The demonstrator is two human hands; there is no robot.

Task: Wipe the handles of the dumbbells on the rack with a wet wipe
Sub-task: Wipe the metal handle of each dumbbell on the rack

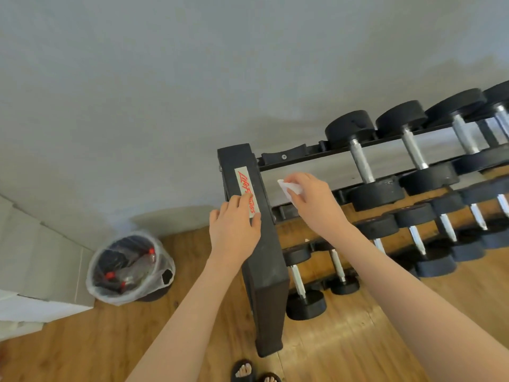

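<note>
Right hand pinches a folded wipe in curled fingers, held over the rack's top tier near its left end, clear of any handle. Left hand rests on the rack's end post, fingers loosely bent over the label, gripping nothing

Step in hand, as judged: bring the wipe to the nearest top handle, wrap it round the bar, slide along between the heads while the left hand steadies

Count: dumbbells, four visible on top tier, more on the lower tiers running out of frame; one wipe; one bin on the floor at left
</note>
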